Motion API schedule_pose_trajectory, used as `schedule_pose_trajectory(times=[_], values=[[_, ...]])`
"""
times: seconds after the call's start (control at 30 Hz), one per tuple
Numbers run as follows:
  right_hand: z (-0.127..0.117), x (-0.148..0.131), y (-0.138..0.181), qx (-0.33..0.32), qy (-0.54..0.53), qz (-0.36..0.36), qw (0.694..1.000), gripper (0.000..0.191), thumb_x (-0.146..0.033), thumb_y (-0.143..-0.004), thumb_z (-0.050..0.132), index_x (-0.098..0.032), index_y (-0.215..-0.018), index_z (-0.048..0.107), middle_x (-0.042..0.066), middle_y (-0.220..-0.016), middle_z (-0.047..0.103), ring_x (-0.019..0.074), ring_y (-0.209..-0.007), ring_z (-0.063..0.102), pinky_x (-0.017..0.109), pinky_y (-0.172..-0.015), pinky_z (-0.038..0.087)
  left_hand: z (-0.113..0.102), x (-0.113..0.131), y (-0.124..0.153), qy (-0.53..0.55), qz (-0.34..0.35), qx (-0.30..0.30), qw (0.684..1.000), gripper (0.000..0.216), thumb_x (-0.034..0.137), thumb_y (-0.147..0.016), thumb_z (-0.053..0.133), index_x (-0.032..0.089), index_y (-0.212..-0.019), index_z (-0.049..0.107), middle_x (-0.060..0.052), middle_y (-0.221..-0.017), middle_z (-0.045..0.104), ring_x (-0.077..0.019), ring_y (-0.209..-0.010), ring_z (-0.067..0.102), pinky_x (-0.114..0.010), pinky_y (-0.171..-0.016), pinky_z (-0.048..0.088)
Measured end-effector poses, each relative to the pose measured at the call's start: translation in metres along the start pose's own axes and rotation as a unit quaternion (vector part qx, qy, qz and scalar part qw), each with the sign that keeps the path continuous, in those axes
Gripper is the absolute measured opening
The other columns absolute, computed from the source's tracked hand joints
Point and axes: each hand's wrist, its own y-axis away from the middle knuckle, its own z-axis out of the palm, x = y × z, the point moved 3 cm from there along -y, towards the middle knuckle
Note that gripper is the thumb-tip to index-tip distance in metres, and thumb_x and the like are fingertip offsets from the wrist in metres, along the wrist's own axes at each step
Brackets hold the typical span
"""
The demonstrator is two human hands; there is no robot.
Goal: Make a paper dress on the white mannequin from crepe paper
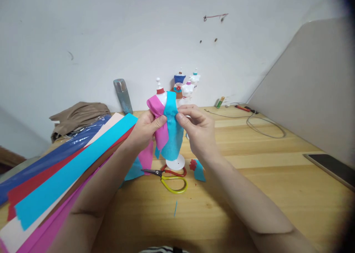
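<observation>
Mannequin (162,98) | white, red collar (160,91) | pink strip (157,106), turquoise strip (172,134) draped | left hand (146,128) pinching pink, right hand (200,127) turquoise

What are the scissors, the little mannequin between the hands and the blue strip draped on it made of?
Scissors: dark metal blades, probably steel; smooth, brightly coloured red and yellow handles suggest plastic.
Mannequin: likely hard plastic, judging by its smooth, even white surface.
Blue strip: matte and finely wrinkled, so crepe paper or thin cloth; I can't tell which.
</observation>
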Motion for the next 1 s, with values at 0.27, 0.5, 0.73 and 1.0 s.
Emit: schedule_pose_trajectory(times=[0.27, 0.5, 0.73, 1.0], values=[[-0.003, -0.009, 0.0, 0.017, 0.042, -0.013, 0.999, 0.013, -0.037, -0.087, 0.072, -0.026, -0.087, 0.078, 0.003, -0.091, 0.074, 0.0212, -0.093, 0.068, 0.037, -0.079, 0.055, -0.005, 0.001, 0.001, -0.057, 0.01, 0.034, 0.998, 0.052, 0.061, -0.08, 0.082, 0.018, -0.107, 0.07, -0.005, -0.082, 0.072, -0.0235, -0.083, 0.071, -0.034, -0.076, 0.054], [-0.002, -0.008, 0.0, -0.004, 0.01, 0.017, 1.0, 0.011, -0.036, -0.083, 0.076, -0.025, -0.082, 0.078, 0.001, -0.081, 0.078, 0.0192, -0.078, 0.07, 0.035, -0.071, 0.054, -0.005, 0.003, 0.001, -0.083, 0.016, 0.043, 0.996, 0.05, 0.06, -0.08, 0.082, 0.018, -0.106, 0.071, -0.006, -0.082, 0.073, -0.0263, -0.088, 0.072, -0.036, -0.078, 0.056], [-0.003, -0.001, -0.002, 0.006, 0.007, 0.05, 0.999, 0.019, -0.043, -0.08, 0.08, -0.025, -0.085, 0.076, 0.002, -0.083, 0.078, 0.0203, -0.077, 0.071, 0.037, -0.071, 0.058, -0.005, 0.002, 0.001, -0.107, 0.027, 0.042, 0.993, 0.043, 0.054, -0.081, 0.083, 0.017, -0.098, 0.071, -0.006, -0.086, 0.073, -0.0259, -0.091, 0.07, -0.036, -0.08, 0.055], [-0.004, 0.002, -0.003, -0.009, 0.011, 0.052, 0.999, 0.007, -0.037, -0.083, 0.079, -0.03, -0.083, 0.079, 0.001, -0.084, 0.08, 0.0223, -0.077, 0.073, 0.041, -0.072, 0.061, -0.001, 0.004, 0.003, -0.129, 0.022, 0.051, 0.99, 0.041, 0.053, -0.081, 0.082, 0.016, -0.088, 0.067, -0.003, -0.081, 0.068, -0.0192, -0.078, 0.063, -0.033, -0.076, 0.049]])
